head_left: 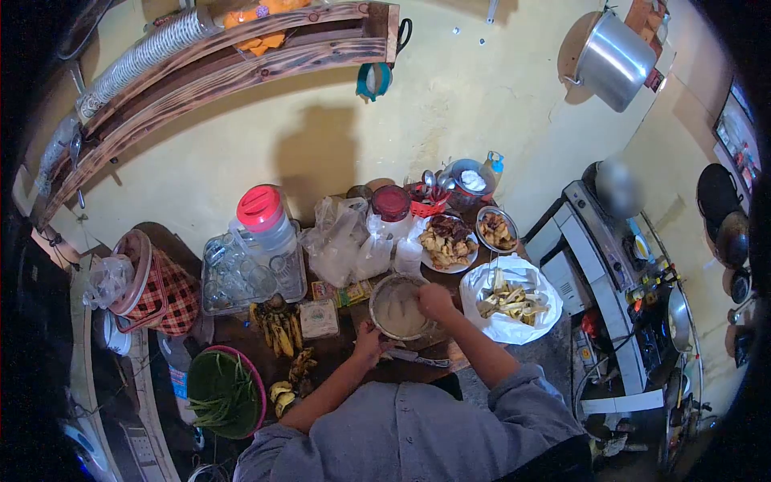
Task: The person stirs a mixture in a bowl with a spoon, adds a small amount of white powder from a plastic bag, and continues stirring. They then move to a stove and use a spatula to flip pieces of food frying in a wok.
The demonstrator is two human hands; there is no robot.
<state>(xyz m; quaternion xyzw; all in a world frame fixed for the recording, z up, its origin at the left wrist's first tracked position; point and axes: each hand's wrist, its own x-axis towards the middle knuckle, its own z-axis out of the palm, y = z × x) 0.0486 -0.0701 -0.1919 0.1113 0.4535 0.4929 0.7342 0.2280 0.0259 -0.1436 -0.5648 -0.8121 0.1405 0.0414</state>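
A round metal bowl [374,315] with pale, thick batter [399,312] stands on the table in front of me. My left hand [369,344] is at its lower-left rim, gripping the side. Over the right part of the bowl is my right hand [436,303], its fingers closed and pointing down toward the batter; what they hold, if anything, is hidden. Left of the bowl lie a square white packet [320,319] and a bunch of dark, ripe bananas [279,328]. To the right, a white plastic bag [514,325] lies opened around pale yellow peels or strips [511,304].
Behind the bowl are a plate of fried pieces [446,243], a smaller bowl of them [496,230] and plastic bags [337,241]. A tray of glasses [233,273] with a red-lidded jug [263,218] stands left. A green basin [221,394] holds leaves. The stove [642,321] is at right.
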